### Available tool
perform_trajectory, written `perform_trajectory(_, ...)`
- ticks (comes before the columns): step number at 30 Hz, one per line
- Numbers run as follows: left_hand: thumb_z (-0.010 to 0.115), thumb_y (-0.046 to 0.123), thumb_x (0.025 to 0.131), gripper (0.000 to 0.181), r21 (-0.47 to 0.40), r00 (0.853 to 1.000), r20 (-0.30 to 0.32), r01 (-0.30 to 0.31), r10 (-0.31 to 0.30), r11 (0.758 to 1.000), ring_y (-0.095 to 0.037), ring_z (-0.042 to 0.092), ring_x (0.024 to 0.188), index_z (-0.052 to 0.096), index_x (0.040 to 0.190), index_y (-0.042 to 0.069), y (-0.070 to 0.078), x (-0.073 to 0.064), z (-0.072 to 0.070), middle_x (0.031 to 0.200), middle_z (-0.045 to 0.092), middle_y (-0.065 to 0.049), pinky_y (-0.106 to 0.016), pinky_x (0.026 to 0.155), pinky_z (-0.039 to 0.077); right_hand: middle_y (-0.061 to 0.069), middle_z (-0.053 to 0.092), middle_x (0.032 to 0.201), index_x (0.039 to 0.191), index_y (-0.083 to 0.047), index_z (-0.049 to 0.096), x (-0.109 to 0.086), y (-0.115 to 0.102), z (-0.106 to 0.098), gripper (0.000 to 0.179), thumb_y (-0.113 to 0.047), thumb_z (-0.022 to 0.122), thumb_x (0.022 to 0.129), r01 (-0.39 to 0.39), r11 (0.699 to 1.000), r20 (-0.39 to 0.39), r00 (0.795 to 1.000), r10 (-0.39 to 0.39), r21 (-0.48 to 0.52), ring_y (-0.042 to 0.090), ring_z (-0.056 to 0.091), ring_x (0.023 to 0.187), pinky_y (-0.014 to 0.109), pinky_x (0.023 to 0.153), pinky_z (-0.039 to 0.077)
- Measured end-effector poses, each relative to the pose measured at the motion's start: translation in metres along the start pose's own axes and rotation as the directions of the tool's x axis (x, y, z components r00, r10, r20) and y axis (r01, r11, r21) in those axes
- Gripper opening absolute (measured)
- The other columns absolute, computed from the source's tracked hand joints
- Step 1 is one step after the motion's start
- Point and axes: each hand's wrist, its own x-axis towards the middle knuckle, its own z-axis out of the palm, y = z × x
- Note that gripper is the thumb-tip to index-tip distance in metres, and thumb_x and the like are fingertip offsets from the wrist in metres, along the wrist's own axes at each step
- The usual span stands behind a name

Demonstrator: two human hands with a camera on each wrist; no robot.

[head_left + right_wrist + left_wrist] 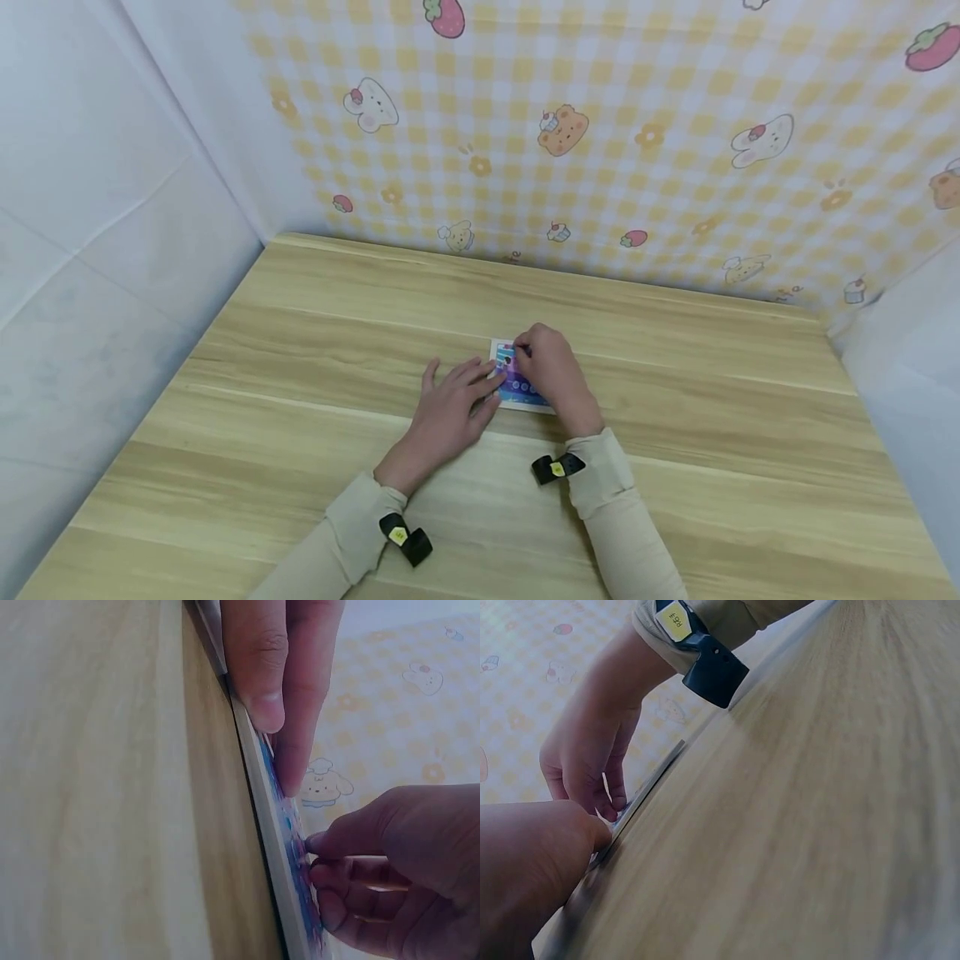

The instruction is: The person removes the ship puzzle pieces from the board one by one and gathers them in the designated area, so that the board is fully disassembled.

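Observation:
A small flat board point(525, 406) with a blue and purple printed picture and a white border lies on the wooden table. My left hand point(453, 408) rests at its left side, fingers spread and fairly straight. In the right wrist view, the left thumb point(255, 675) and a finger press on the board's edge and face. Over the board's upper right, my right hand point(557, 371) bends down with curled fingers. Its thumb and index fingertips pinch at the printed surface around a tiny flat piece point(304, 859), mostly hidden; I cannot tell what it is.
The light wooden table point(315, 367) spreads around the board on all sides. Behind it hangs a yellow checked cloth point(510, 125) with cartoon animals. White cloth walls point(90, 250) stand at the left and right. Each sleeve carries a black wrist camera point(407, 539).

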Motion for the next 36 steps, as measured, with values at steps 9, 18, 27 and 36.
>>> perform_trajectory(9, 0.053, 0.038, 0.108, 0.039, -0.009, 1.0, -0.002, 0.002, -0.002, 1.0, -0.026, 0.041, 0.148, 0.062, 0.144, 0.025, -0.002, 0.0, -0.003, 0.154, 0.054, 0.0, -0.071, 0.12, 0.009, 0.015, 0.067, 0.092, 0.1, 0.007, 0.078, 0.001, -0.011, 0.007, 0.017, 0.001, 0.062, 0.098, -0.006, 0.994, -0.028, 1.0, 0.002, -0.108, 0.026, 0.067, 0.08, 0.038, 0.075, 0.06)
perform_trajectory(18, 0.054, 0.038, 0.108, 0.038, -0.009, 1.0, -0.009, -0.007, 0.007, 1.0, -0.026, 0.042, 0.148, 0.064, 0.142, 0.024, 0.001, 0.002, 0.0, 0.154, 0.054, 0.001, -0.07, 0.12, 0.01, 0.015, 0.063, 0.091, 0.096, 0.007, 0.073, 0.003, -0.004, 0.01, 0.017, 0.002, 0.057, 0.098, 0.004, 0.996, -0.05, 0.999, -0.008, -0.094, 0.027, 0.065, 0.079, 0.038, 0.074, 0.06)
perform_trajectory(27, 0.053, 0.038, 0.108, 0.039, -0.002, 1.0, -0.001, 0.012, -0.012, 1.0, -0.023, 0.041, 0.149, 0.063, 0.143, 0.026, -0.002, 0.0, 0.003, 0.154, 0.053, 0.003, -0.07, 0.12, 0.01, 0.011, 0.063, 0.088, 0.09, -0.002, 0.063, 0.002, 0.006, 0.004, 0.012, -0.007, 0.057, 0.098, -0.024, 0.991, -0.011, 1.0, 0.026, 0.131, 0.022, 0.056, 0.072, 0.034, 0.064, 0.05)
perform_trajectory(36, 0.052, 0.039, 0.108, 0.04, -0.016, 1.0, 0.013, 0.015, -0.015, 1.0, -0.025, 0.039, 0.149, 0.062, 0.145, 0.025, -0.002, 0.0, 0.001, 0.155, 0.052, 0.002, -0.07, 0.12, 0.008, 0.014, 0.068, 0.106, 0.112, 0.0, 0.075, 0.0, 0.01, 0.001, 0.02, -0.009, 0.068, 0.096, -0.047, 0.982, 0.055, 0.998, 0.037, 0.185, 0.026, 0.062, 0.086, 0.039, 0.075, 0.055)
